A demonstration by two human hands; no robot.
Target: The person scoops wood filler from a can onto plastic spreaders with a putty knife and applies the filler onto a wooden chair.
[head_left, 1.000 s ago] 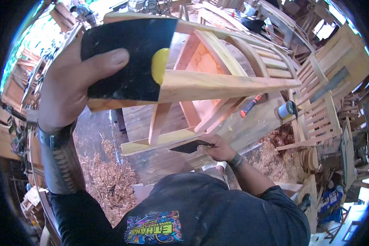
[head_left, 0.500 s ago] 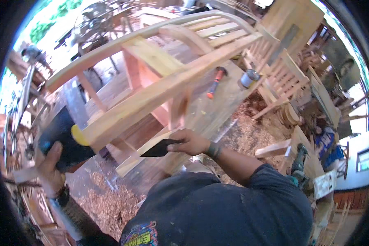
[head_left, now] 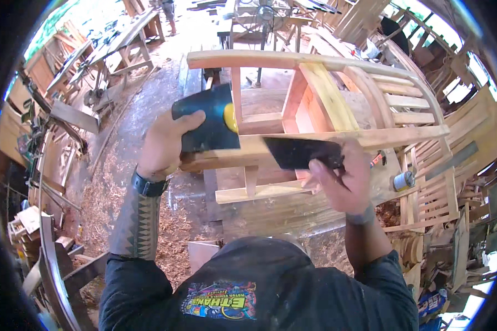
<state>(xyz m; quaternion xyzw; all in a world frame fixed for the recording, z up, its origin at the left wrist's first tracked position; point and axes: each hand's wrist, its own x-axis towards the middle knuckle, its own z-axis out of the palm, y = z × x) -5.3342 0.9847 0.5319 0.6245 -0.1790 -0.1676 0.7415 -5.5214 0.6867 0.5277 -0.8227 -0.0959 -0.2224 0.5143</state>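
Observation:
My left hand (head_left: 168, 140) grips a dark flat sheet (head_left: 212, 135), its thumb over the face. A lump of yellow paste (head_left: 230, 118) sits at the sheet's right edge. In my right hand (head_left: 345, 182) is a thin black flat spreader (head_left: 298, 152), pinched by the thumb, its left end pointing toward the sheet. Both pieces are held in front of a pale wooden chair frame (head_left: 403, 136), which lies on its side with its slatted back to the right. The spreader and sheet are apart.
The frame rests on a wooden worktop (head_left: 270, 220). A small tin (head_left: 404, 181) stands at its right, near a partly hidden orange tool (head_left: 377, 159). Another slatted chair (head_left: 433, 182) is on the right. Shavings (head_left: 121, 187) cover the floor; a fan (head_left: 264, 19) stands behind.
My view has turned left. Both hands have come up in front of the chair frame, the sheet and spreader now closer together. Each hand keeps hold of its piece.

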